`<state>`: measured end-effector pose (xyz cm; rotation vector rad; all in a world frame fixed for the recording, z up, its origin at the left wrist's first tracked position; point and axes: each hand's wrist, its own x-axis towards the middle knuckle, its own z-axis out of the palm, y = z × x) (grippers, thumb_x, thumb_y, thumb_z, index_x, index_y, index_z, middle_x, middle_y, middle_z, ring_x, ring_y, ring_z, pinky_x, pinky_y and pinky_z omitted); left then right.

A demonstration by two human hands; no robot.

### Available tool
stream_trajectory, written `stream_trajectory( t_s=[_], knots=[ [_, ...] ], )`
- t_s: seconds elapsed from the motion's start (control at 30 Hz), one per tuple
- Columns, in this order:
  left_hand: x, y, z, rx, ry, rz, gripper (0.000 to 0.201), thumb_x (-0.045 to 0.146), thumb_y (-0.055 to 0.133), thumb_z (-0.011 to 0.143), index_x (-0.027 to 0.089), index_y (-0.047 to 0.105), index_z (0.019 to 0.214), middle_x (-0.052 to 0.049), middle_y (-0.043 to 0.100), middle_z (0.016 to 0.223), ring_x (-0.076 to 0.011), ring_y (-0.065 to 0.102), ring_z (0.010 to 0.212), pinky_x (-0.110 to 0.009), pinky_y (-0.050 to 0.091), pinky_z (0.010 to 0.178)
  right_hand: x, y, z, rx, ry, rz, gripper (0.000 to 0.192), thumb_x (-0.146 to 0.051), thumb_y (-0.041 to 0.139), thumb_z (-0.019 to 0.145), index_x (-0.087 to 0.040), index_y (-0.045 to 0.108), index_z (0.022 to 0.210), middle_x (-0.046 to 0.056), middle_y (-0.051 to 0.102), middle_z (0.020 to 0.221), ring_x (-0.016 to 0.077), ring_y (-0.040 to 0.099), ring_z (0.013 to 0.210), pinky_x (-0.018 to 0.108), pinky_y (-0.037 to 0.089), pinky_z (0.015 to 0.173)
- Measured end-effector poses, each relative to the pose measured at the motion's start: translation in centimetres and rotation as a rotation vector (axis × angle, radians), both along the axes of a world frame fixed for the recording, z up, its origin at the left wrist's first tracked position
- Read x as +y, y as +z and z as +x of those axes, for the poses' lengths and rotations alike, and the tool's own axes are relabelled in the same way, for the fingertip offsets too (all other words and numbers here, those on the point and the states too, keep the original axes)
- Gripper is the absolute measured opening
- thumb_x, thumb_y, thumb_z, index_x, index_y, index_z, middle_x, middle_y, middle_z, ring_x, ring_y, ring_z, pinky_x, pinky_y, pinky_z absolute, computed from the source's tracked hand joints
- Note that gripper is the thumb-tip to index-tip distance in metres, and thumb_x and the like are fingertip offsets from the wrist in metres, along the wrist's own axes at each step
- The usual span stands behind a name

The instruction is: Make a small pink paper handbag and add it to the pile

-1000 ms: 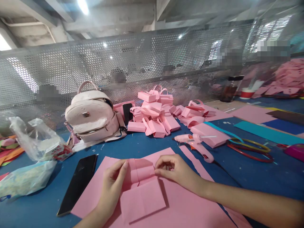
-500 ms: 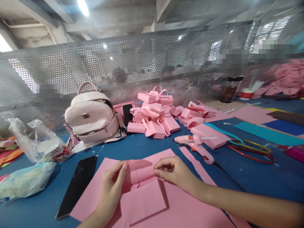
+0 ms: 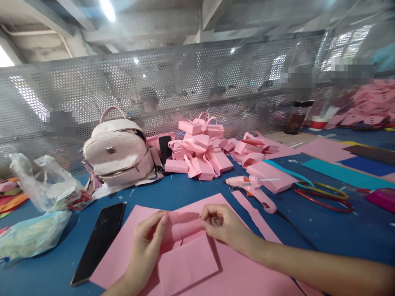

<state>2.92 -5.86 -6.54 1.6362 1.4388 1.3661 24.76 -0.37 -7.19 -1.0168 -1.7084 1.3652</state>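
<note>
A folded pink paper bag (image 3: pixel 188 263) lies on a large pink sheet (image 3: pixel 247 271), its far end standing open with creased flaps. My left hand (image 3: pixel 149 242) pinches the left edge of that end between thumb and fingers. At the right edge, my right hand (image 3: pixel 220 222) has its thumb and curled fingertips closed on the paper. Parts of the flaps are hidden behind the fingers. Beyond my right hand rests a pink glue gun (image 3: pixel 253 189) with a glue stick in its back, beside a torn pink paper strip (image 3: pixel 251 211).
Left of the sheet lies a black phone (image 3: pixel 98 242), near plastic bags (image 3: pixel 33 234). A pale backpack (image 3: pixel 119 148) and a heap of small pink paper bags (image 3: pixel 200 152) stand along the perforated metal screen (image 3: pixel 185 82). To the right are coloured bands (image 3: pixel 324 201) and a teal sheet (image 3: pixel 345 174).
My hands have shifted slightly, and the far flap has folded inward a little, the opening appearing wider. My right fingers are curled more. Both hands still keep the paper bag.
</note>
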Motion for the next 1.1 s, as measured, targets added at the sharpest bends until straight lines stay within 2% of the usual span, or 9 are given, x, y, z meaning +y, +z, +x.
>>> stream_trajectory(
  t_s=[0.17, 0.33, 0.53, 0.67, 0.93, 1.1],
  knots=[
    [0.1, 0.0, 0.0, -0.023, 0.013, -0.002, 0.041, 0.049, 0.053, 0.096, 0.02, 0.058, 0.067, 0.001, 0.055, 0.066, -0.0157, 0.049, 0.064, -0.022, 0.041, 0.059, -0.1, 0.4, 0.1, -0.02, 0.028, -0.003, 0.015, -0.029, 0.068, 0.073, -0.02, 0.057, 0.068, -0.005, 0.047, 0.06, 0.011, 0.036, 0.057, 0.028, 0.027, 0.054],
    [0.1, 0.0, 0.0, -0.05, 0.023, -0.021, 0.04, 0.049, 0.055, 0.095, 0.02, 0.058, 0.068, 0.001, 0.056, 0.066, -0.0153, 0.049, 0.064, -0.022, 0.041, 0.059, -0.2, 1.0, 0.3, -0.058, 0.056, 0.008, 0.021, -0.035, 0.064, 0.081, -0.02, 0.057, 0.068, -0.003, 0.053, 0.062, 0.0117, 0.038, 0.057, 0.029, 0.027, 0.055],
    [0.1, -0.1, 0.0, -0.041, -0.003, -0.026, 0.042, 0.051, 0.054, 0.095, 0.019, 0.058, 0.068, 0.002, 0.052, 0.065, -0.0149, 0.047, 0.064, -0.021, 0.04, 0.059, -0.2, 0.9, 0.3, -0.08, 0.051, 0.006, 0.029, -0.042, 0.07, 0.079, -0.019, 0.056, 0.069, -0.005, 0.044, 0.06, 0.0112, 0.034, 0.057, 0.028, 0.027, 0.056],
    [0.2, -0.1, 0.0, -0.049, -0.006, -0.046, 0.043, 0.053, 0.054, 0.094, 0.019, 0.057, 0.068, 0.001, 0.052, 0.066, -0.0152, 0.047, 0.066, -0.022, 0.04, 0.059, -0.2, 0.9, 0.3, -0.081, 0.067, 0.008, 0.029, -0.042, 0.069, 0.081, -0.019, 0.055, 0.07, -0.005, 0.044, 0.062, 0.0112, 0.035, 0.058, 0.028, 0.027, 0.056],
    [0.3, -0.2, -0.1, -0.101, -0.014, -0.101, 0.042, 0.053, 0.058, 0.093, 0.019, 0.059, 0.069, 0.0, 0.06, 0.07, -0.0172, 0.054, 0.071, -0.023, 0.042, 0.064, -0.1, 1.0, 0.3, -0.091, 0.083, 0.012, 0.028, -0.04, 0.067, 0.081, -0.019, 0.054, 0.069, -0.005, 0.045, 0.061, 0.0112, 0.035, 0.058, 0.027, 0.026, 0.055],
    [0.6, -0.3, -0.1, -0.12, -0.023, -0.122, 0.039, 0.053, 0.059, 0.092, 0.019, 0.069, 0.077, -0.001, 0.066, 0.077, -0.0198, 0.058, 0.077, -0.024, 0.046, 0.069, 0.0, 1.0, 0.3, -0.099, 0.09, 0.013, 0.026, -0.04, 0.068, 0.08, -0.019, 0.055, 0.07, -0.004, 0.047, 0.063, 0.0117, 0.037, 0.059, 0.027, 0.027, 0.056]
  ],
)
